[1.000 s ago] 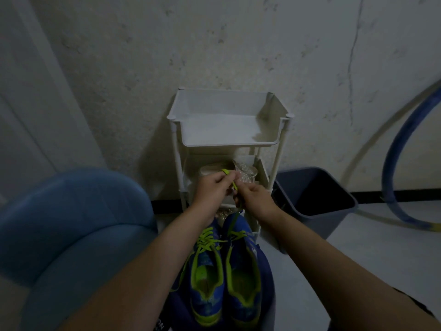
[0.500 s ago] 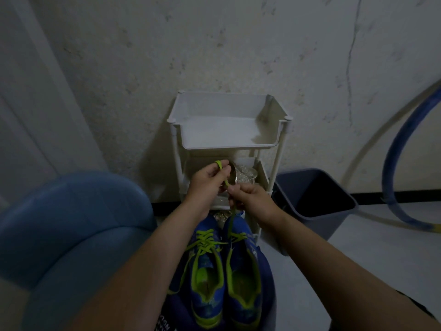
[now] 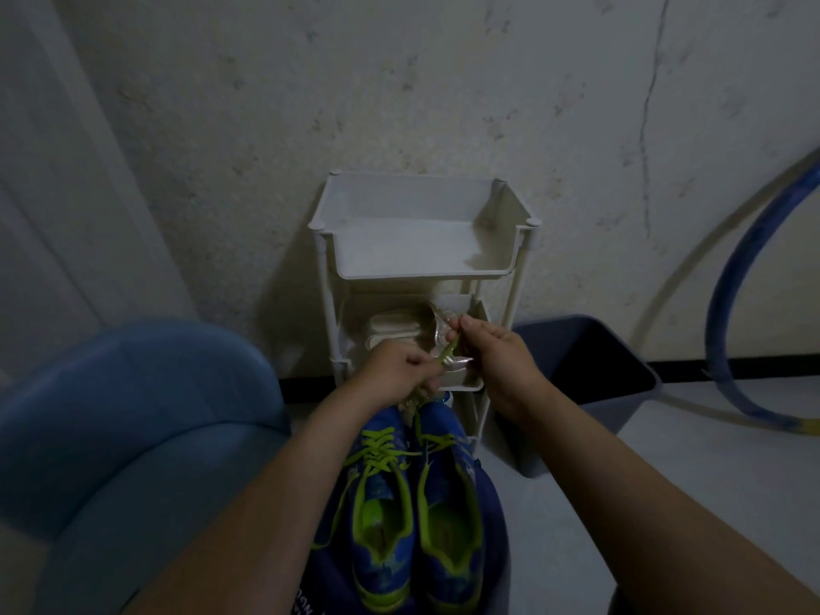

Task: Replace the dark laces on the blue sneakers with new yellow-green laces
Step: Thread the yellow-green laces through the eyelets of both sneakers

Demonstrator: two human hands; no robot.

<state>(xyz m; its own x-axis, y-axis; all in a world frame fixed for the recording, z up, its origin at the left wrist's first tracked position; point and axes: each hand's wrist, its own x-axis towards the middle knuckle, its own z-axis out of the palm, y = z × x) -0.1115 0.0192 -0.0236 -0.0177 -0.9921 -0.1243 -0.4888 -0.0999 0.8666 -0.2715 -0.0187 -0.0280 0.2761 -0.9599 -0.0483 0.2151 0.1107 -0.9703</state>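
Two blue sneakers with yellow-green trim stand side by side below my arms, toes away from me. The left sneaker (image 3: 380, 503) carries yellow-green lacing across its front; the right sneaker (image 3: 448, 499) shows a few crossings near the toe. A short stretch of yellow-green lace (image 3: 446, 353) runs taut between my hands above the toes. My left hand (image 3: 399, 370) grips its lower end in curled fingers. My right hand (image 3: 492, 352) pinches its upper end between thumb and fingertips. Where the lace goes below my left hand is hidden.
A white tiered plastic rack (image 3: 421, 273) stands against the wall just beyond my hands, with small items on its middle shelf. A dark bin (image 3: 621, 370) sits to the right, a blue hoop (image 3: 727, 304) leans far right, and a blue rounded seat (image 3: 133, 415) fills the left.
My left hand has dropped lower toward the shoes, and my right hand has risen and moved right, so the lace is now stretched between them.
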